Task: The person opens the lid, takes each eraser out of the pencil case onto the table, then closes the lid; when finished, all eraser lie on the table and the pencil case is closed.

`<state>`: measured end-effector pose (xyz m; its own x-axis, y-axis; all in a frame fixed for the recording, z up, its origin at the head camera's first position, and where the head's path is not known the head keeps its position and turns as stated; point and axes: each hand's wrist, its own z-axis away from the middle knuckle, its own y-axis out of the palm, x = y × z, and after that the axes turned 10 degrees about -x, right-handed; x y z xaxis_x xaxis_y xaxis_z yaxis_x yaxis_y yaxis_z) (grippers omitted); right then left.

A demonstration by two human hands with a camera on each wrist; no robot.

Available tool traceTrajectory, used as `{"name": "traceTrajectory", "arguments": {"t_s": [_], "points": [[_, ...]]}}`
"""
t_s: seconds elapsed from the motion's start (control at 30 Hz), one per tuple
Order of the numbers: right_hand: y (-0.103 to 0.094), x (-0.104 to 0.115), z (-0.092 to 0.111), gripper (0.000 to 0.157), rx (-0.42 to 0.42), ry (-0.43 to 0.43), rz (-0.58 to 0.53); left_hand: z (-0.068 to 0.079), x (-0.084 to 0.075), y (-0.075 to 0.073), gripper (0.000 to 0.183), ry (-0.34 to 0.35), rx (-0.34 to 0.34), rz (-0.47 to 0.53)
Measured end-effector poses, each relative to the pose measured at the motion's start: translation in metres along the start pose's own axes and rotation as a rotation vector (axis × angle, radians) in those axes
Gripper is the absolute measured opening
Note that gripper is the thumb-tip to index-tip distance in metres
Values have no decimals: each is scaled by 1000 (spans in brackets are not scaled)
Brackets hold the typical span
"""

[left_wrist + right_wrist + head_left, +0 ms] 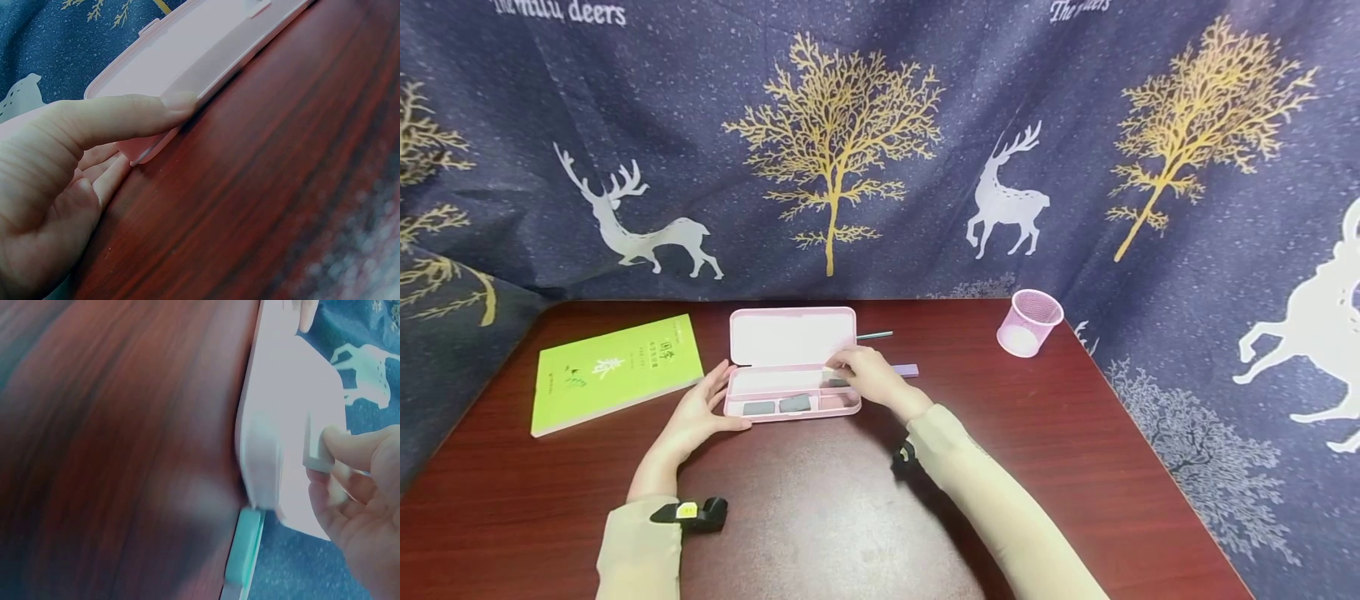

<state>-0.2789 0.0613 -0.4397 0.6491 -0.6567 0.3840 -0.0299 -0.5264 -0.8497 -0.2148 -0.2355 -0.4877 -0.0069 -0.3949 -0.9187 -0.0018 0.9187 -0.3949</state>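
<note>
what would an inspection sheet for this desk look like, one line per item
Surface: brown wooden table, glare near the front.
Job's things: open pink case; two gray blocks in its front row.
Clutter: green book left; thin stick, flat strip and pink mesh cup right.
Grips: left grip touches the case's left end; right grip pinches a small block at the case.
Cables: nothing seen.
Surroundings: dark blue cloth with deer and trees.
</note>
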Motion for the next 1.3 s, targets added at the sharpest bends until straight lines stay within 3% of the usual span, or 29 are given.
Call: {"name": "traceTrajectory", "arguments": {"t_s": [0.77,1.3], "points": [[-38,-63,43,13,-144,119,6,0,0,1,116,6,1,-4],[-64,-97,65,10,-128,245,62,1,0,0,118,-1,2,-11]]}}
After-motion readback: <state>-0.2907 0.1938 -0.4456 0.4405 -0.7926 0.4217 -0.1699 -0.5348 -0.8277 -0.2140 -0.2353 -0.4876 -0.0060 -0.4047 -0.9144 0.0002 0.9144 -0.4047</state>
